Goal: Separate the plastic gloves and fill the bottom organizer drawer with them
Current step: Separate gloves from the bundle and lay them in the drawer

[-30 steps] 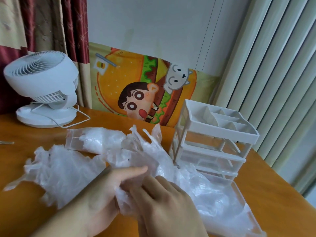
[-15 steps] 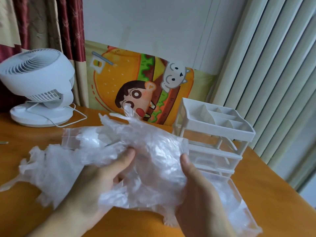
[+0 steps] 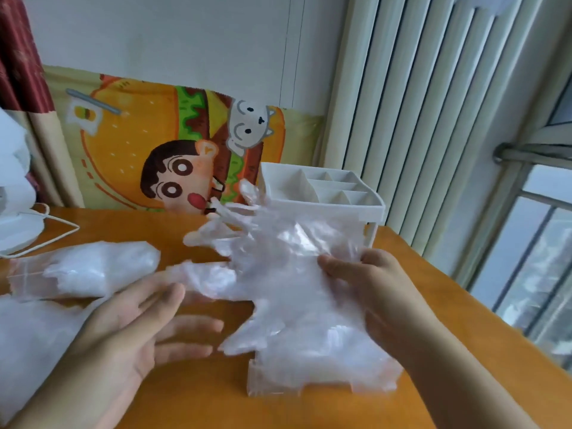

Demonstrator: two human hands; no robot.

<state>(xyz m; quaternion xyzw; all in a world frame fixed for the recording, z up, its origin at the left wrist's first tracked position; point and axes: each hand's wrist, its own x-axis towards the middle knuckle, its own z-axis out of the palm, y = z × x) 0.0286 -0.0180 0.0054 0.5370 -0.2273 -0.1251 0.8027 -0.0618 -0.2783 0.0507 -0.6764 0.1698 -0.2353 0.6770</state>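
While right hand (image 3: 371, 292) pinches glove (image 3: 278, 274), left hand (image 3: 123, 329) spread beside

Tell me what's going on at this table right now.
A person is sorting thin plastic gloves. The right hand pinches a clear glove, holding it up over the pulled-out bottom drawer of the white organizer. The left hand is open beside it. More gloves lie bunched on the wooden table.
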